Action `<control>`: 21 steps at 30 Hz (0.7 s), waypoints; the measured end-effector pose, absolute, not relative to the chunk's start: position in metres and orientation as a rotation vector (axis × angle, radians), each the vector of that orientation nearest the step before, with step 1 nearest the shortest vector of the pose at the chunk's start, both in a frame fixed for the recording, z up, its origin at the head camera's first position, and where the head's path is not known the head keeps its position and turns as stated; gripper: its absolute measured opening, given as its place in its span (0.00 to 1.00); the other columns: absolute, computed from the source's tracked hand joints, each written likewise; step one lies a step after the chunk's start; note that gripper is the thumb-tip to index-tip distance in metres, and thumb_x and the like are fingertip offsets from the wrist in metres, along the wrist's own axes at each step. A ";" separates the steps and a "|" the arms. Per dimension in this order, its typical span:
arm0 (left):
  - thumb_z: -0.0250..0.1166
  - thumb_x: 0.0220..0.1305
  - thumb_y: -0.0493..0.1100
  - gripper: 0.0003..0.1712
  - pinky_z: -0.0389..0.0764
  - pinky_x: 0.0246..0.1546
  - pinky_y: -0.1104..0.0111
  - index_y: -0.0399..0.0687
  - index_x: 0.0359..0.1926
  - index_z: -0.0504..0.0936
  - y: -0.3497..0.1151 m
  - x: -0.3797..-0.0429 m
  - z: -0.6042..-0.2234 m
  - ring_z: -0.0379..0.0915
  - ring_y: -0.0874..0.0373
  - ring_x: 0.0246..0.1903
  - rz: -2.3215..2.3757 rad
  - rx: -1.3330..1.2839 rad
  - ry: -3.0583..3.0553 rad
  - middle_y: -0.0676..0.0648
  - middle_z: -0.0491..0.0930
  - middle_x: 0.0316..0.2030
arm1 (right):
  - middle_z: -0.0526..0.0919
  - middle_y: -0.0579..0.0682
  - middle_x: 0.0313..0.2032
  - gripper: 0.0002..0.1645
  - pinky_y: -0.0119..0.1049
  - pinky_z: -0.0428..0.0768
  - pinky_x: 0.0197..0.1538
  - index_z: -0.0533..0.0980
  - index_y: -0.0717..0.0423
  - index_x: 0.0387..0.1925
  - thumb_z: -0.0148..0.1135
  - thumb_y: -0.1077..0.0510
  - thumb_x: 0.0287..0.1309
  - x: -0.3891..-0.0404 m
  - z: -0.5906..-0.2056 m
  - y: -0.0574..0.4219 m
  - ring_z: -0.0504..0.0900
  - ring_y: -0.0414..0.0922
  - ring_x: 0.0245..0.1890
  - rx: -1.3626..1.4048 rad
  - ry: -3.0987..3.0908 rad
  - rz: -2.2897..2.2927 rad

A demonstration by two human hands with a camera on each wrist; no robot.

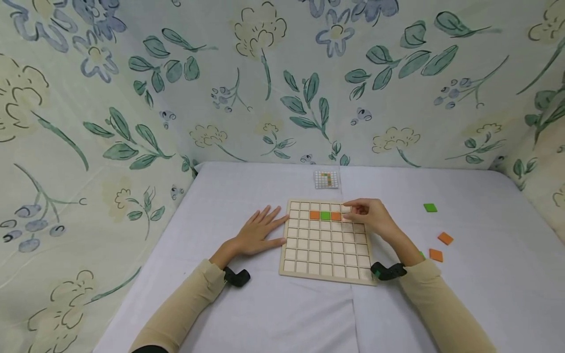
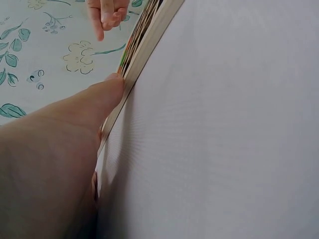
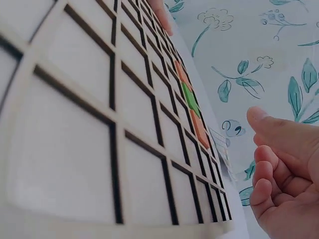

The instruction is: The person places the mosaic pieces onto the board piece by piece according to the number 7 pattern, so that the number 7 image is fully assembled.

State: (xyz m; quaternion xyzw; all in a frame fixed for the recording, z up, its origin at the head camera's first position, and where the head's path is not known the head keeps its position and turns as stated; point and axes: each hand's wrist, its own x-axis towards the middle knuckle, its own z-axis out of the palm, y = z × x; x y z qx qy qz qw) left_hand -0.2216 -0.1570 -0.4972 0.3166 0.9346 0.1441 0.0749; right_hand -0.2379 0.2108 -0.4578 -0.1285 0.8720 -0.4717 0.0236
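Observation:
A square wooden grid board [image 1: 327, 278] lies on the white-covered table. In one of its upper rows sit an orange tile [image 1: 315, 214], a green tile [image 1: 325, 215] and another orange tile [image 1: 336, 216], side by side. My left hand [image 1: 256, 234] is spread flat at the board's left side, with thumb and index fingertip touching its edge. Over the upper right cells hovers my right hand [image 1: 371, 215], thumb and index finger apart. The right wrist view shows that hand [image 3: 286, 184] with its thumb straight and other fingers bent; no tile is visible in it.
Behind the board lies a small card [image 1: 326, 180] with a coloured grid pattern. Right of the board are a loose green tile [image 1: 430, 208], two orange tiles [image 1: 446, 239] and a green one partly hidden by the right arm. Floral cloth [image 1: 273, 98] hangs around the table.

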 end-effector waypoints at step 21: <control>0.44 0.70 0.74 0.44 0.29 0.73 0.51 0.67 0.80 0.46 -0.157 -0.224 -0.500 0.24 0.48 0.77 0.440 0.941 2.792 0.50 0.35 0.79 | 0.75 0.53 0.30 0.21 0.30 0.71 0.29 0.81 0.66 0.51 0.72 0.59 0.59 -0.188 -0.423 0.257 0.72 0.45 0.30 -0.514 2.771 -1.392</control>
